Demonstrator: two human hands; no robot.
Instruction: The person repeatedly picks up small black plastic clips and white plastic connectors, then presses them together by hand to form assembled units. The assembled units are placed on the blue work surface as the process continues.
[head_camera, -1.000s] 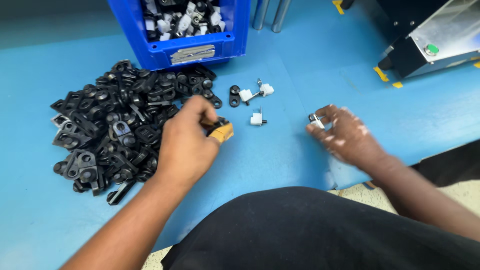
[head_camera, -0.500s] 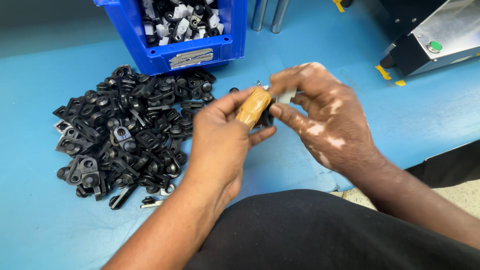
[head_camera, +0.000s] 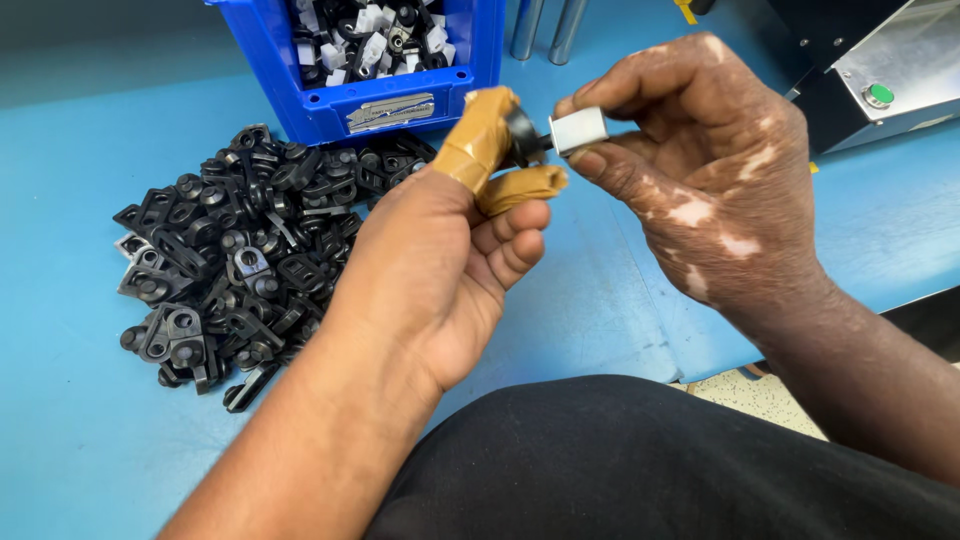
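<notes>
I see the blue tabletop (head_camera: 620, 300) filling the view from 9 to 3 o'clock. A blue bin (head_camera: 380, 95) stands at 12 o'clock, loaded with mixed black and white parts. A heap of black plastic brackets (head_camera: 230, 250) lies at 9 o'clock, just beside the bin's front wall. A machine housing with a green button (head_camera: 880, 95) sits at 2 o'clock.

My left hand (head_camera: 440, 260) is raised above the tabletop, fingers curled narrow, with tan tape wrapped on the thumb and forefinger. Those two digits pinch a small black disc-shaped part (head_camera: 522, 135). My right hand (head_camera: 710, 170) is raised opposite, its thumb and forefinger closed on a small white block (head_camera: 578, 130).

The white block lies at 3 o'clock from the black part, the two touching or nearly so; a short pin appears to bridge them. Their common axis runs 9 to 3 o'clock. Both hands are equally close to the joint.
</notes>
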